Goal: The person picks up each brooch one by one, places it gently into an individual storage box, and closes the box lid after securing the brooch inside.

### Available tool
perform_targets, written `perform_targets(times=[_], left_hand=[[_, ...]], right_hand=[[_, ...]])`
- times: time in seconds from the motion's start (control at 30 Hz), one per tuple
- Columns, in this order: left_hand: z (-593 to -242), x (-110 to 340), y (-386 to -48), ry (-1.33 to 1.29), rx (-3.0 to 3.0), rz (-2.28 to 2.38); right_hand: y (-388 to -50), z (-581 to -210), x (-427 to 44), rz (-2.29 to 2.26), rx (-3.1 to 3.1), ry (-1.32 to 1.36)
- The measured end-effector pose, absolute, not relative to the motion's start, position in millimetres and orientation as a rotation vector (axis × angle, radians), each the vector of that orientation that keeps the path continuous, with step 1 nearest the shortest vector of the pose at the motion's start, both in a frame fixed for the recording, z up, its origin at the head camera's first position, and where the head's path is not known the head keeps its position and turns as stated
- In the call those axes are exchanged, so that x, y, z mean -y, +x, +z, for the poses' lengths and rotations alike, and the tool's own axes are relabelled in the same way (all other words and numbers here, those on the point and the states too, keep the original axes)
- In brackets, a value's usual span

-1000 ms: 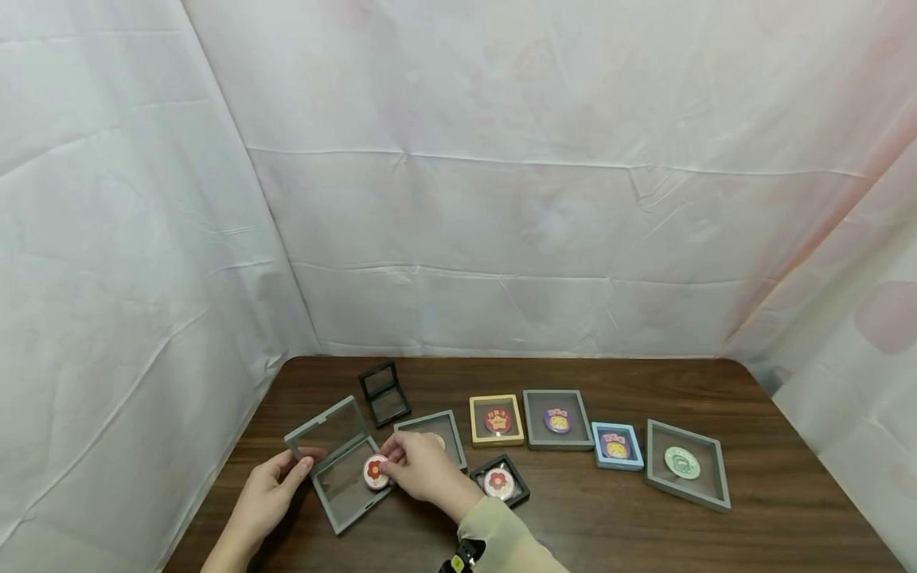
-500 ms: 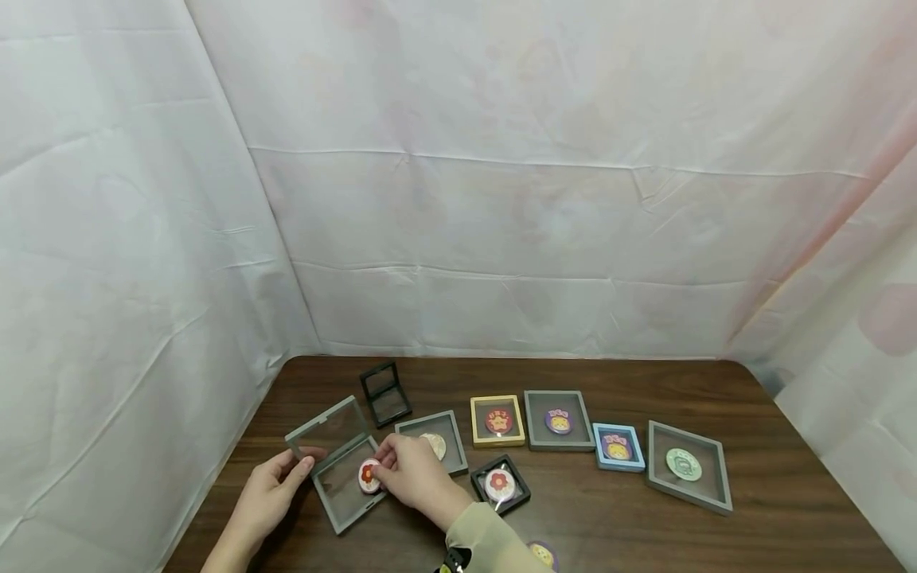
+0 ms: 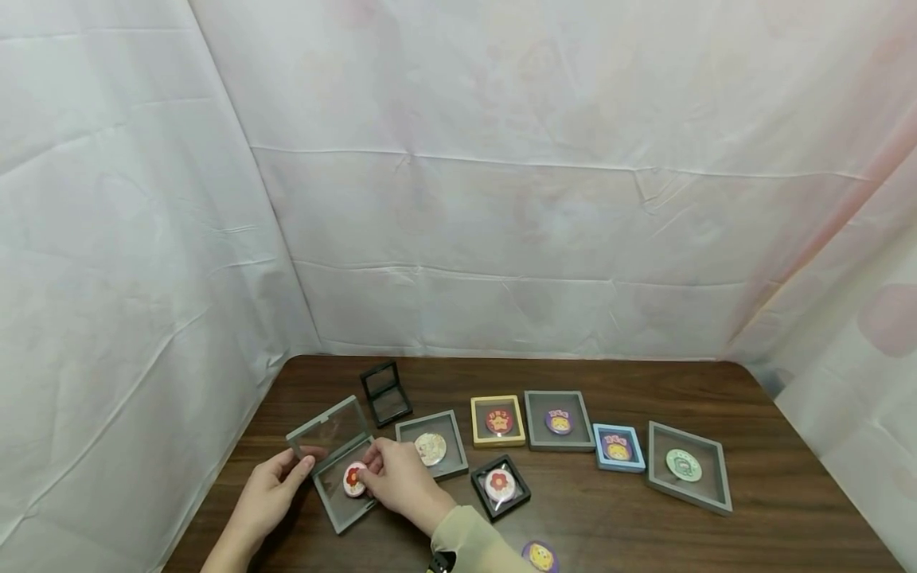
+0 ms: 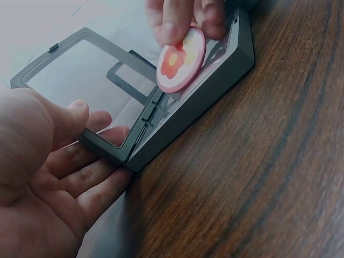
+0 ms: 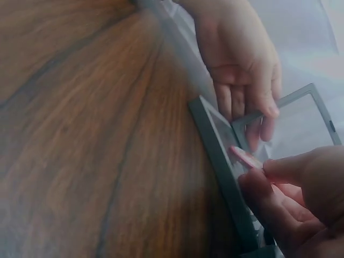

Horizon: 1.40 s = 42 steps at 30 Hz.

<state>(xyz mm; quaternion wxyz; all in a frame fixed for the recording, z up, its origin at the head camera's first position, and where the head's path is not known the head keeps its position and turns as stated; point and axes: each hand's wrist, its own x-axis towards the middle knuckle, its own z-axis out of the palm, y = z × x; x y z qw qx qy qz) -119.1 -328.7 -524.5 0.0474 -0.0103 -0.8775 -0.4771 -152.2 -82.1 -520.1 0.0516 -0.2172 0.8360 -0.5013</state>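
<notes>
My left hand holds the raised lid of an opened grey display frame, thumb on the near face and fingers behind the clear film. The frame's base lies on the brown table, hinged to that lid. Between right thumb and fingers, my right hand pinches a round badge with a red flower on white. The badge is tilted over the base's film in the left wrist view. Whether its lower edge touches the film I cannot tell.
A small black frame stands open behind. Closed frames holding badges lie to the right: grey, black, yellow, grey, blue, grey. A loose purple badge lies near the front.
My right hand has shifted left with the flower badge, from the base's right edge to over its middle. The loose purple badge has come into view. My left hand stays where it was.
</notes>
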Motion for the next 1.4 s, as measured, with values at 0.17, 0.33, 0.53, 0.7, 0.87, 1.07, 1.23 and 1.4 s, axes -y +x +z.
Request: perform_targets(times=[0.17, 0.33, 0.53, 0.7, 0.87, 1.07, 1.23, 1.4], left_hand=[[-525.2, 329.4, -118.8, -0.033, 2.678, -1.456], [-526.2, 330.1, -119.0, -0.038, 2.674, -1.476], [-527.0, 330.0, -119.0, -0.058, 2.66, -1.481], [-528.0, 330.3, -119.3, -0.066, 2.651, -1.49], [-528.6, 330.7, -119.3, -0.064, 2.656, -1.494], [-528.2, 330.4, -119.9, -0.058, 2.657, -1.488], [-527.9, 329.3, -120.0, -0.05, 2.656, -1.477], [-527.1, 329.3, -119.6, -0.036, 2.663, -1.468]], right_hand=[[-155.0, -524.7, 80.5, -1.379, -2.702, -0.781], [-160.4, -535.2, 80.3, -1.263, -2.857, -0.942], [-158.0, -535.6, 80.7, -1.203, -2.992, -1.05], [-156.0, -534.7, 82.0, -1.146, -3.06, -1.061], [-154.8, -527.8, 82.1, -1.079, -3.033, -1.005], [-153.2, -523.0, 77.6, -1.065, -3.005, -1.011], [-151.8, -522.3, 65.7, -1.117, -3.0, -1.015], [-149.0, -525.4, 49.4, -1.069, -3.024, -1.008]])
